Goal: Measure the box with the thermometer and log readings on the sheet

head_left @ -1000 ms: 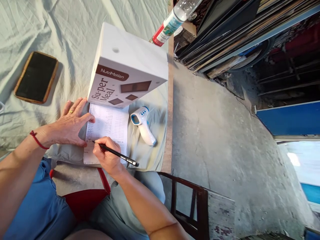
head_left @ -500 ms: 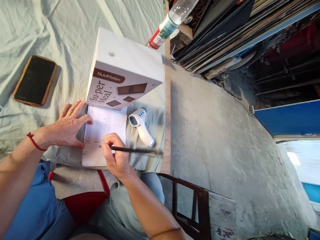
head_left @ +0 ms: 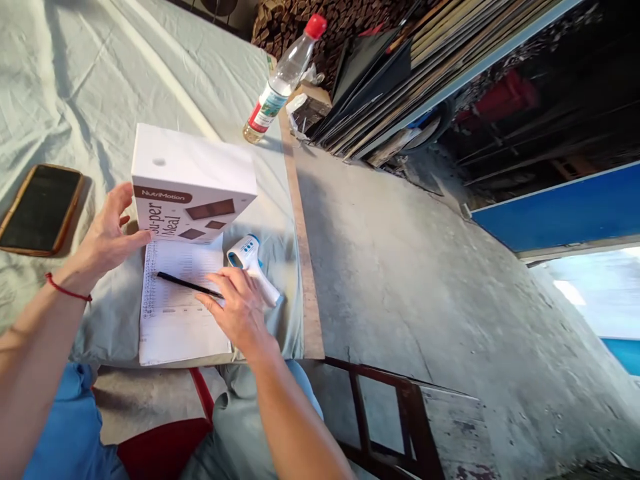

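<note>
A white box printed "NutriMotion Su-per Meal" (head_left: 200, 167) stands upright at the back of a printed paper sheet (head_left: 183, 333). My left hand (head_left: 107, 230) is at the box's left edge, fingers apart, with the thumb by its lower front corner; firm contact cannot be made out. A black pen (head_left: 183, 283) lies slantwise across the sheet. Over the pen's right end is my right hand (head_left: 240, 310), its fingers stretched out and not wrapped round it. Just beyond this hand lies a white and blue infrared thermometer (head_left: 263, 283).
A phone in a brown case (head_left: 40, 210) lies on the cloth-covered table (head_left: 65, 133) at left. A red-capped bottle (head_left: 275, 93) stands near the table's right edge. Right of it are stacked flat boards (head_left: 370, 93) and concrete floor (head_left: 390, 267). A dark wooden chair (head_left: 385, 413) is at lower right.
My right hand has let go of the pen, which now lies on the sheet. My left hand has moved from the sheet's left edge up to the box. The view has shifted.
</note>
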Tool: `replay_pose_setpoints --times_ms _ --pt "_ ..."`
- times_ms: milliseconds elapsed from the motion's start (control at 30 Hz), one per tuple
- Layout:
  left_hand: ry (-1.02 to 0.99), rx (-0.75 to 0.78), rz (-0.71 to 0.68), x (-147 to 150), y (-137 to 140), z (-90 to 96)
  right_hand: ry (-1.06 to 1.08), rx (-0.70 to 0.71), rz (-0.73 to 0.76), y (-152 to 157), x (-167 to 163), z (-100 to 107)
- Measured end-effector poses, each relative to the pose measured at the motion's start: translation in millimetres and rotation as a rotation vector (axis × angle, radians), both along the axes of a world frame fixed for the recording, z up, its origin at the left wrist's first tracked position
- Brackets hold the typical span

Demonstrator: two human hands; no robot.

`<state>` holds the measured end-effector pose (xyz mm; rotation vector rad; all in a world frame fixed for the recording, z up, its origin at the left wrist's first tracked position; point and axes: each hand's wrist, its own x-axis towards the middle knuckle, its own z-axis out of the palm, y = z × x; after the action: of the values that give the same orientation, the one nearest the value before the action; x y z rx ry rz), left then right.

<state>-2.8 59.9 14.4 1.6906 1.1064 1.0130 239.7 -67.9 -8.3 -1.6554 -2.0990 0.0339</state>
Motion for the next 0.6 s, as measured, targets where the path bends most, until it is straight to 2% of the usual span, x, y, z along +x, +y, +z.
replay_pose_setpoints --times_ms 100,167,233,300,367,467,533,600 --pt "-0.220 -0.156 -0.096 15 8 2.3 0.041 0.088 -0.255 3 27 -5" --pt "-0.262 -0.175 -0.068 23 10 4.6 0.052 0.011 -0.406 6 46 -10" --pt "-0.295 -0.147 -0.019 28 9 7.2 0.146 -0.103 -0.433 9 58 -13" --pt "-0.317 -0.121 0.007 30 7 9.4 0.363 -0.171 -0.377 10 60 -11" --pt "-0.291 -0.106 0.030 31 4 11.1 0.656 -0.181 -0.287 10 51 -3" --pt "-0.184 -0.108 0.076 31 0 13.2 1.067 -0.192 -0.079 11 26 9" --pt "-0.138 -0.117 0.096 30 -2 14.5 1.246 -0.233 0.034 15 8 13" --pt "-0.123 -0.122 0.095 29 -3 15.2 1.332 -0.277 0.082 23 -7 13"
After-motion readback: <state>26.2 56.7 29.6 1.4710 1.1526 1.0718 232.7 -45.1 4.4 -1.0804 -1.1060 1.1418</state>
